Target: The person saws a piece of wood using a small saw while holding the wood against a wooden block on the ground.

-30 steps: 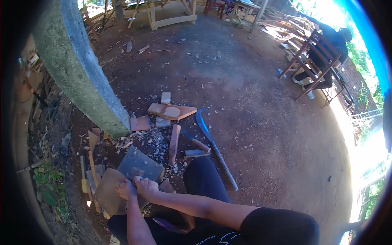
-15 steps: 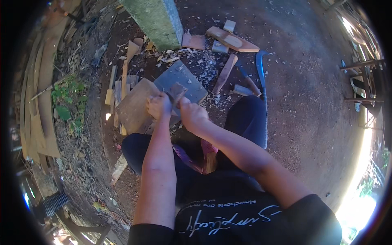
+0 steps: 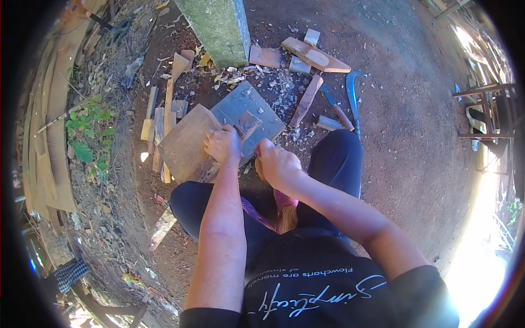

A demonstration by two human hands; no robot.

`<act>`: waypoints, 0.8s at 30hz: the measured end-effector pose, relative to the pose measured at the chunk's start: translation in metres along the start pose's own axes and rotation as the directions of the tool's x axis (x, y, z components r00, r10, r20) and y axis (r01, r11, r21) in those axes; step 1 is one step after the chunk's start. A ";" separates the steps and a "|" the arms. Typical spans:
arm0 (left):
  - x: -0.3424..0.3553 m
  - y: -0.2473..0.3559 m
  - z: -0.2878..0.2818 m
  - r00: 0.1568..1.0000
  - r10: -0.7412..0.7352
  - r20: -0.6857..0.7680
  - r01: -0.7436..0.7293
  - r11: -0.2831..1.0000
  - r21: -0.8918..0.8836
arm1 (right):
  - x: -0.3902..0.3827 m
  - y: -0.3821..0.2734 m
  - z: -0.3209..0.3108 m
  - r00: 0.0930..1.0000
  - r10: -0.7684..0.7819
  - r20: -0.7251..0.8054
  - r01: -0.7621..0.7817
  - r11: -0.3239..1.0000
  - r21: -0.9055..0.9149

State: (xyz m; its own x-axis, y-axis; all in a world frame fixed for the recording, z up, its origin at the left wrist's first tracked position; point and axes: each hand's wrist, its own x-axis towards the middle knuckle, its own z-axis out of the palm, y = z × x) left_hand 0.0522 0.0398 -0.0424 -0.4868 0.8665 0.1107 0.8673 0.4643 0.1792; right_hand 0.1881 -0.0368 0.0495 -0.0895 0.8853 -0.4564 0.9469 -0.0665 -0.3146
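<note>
My left hand point(image 3: 223, 144) is closed at the near end of a small brown wood block point(image 3: 249, 124), over the boards in front of me. Beside it on the right, my right hand point(image 3: 280, 165) is closed around a brown handle point(image 3: 258, 170); the rest of that tool is mostly hidden by my hands. Beneath the block lies a grey-blue square slab point(image 3: 268, 112). A brown wooden board point(image 3: 183, 136) overlaps the slab on the left, under my left hand.
A mossy post point(image 3: 216, 33) stands ahead among wood chips. Offcuts, including a long plank point(image 3: 315, 54) and a stick point(image 3: 306, 101), lie beyond the slab. A sickle point(image 3: 351, 95) and a wooden-handled blade point(image 3: 334, 106) lie at right, near my knee. Long slats point(image 3: 169, 93) lie left.
My right hand has drawn back toward me and rightward, away from the block. The block shows more fully, lower against the slab. My left hand stays close to it.
</note>
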 end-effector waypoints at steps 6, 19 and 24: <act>-0.003 0.018 -0.009 0.998 -0.049 0.033 0.050 0.998 -0.030 | 0.039 -0.019 -0.009 0.998 -0.016 -0.061 0.020 0.997 0.069; -0.005 0.017 -0.014 0.989 -0.128 -0.079 0.122 0.990 -0.077 | 0.051 -0.022 -0.001 0.998 -0.004 -0.056 0.015 0.982 0.186; -0.007 0.001 -0.024 0.994 -0.096 -0.045 0.092 0.992 -0.080 | -0.009 -0.019 -0.022 0.991 -0.133 0.000 0.132 0.988 0.078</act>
State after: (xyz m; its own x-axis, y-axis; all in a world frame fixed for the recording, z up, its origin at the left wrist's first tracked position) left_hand 0.0545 0.0298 -0.0195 -0.5722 0.8086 0.1373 0.8075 0.5261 0.2667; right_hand 0.1774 -0.0336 0.0778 -0.2145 0.8862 -0.4106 0.8998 0.0157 -0.4361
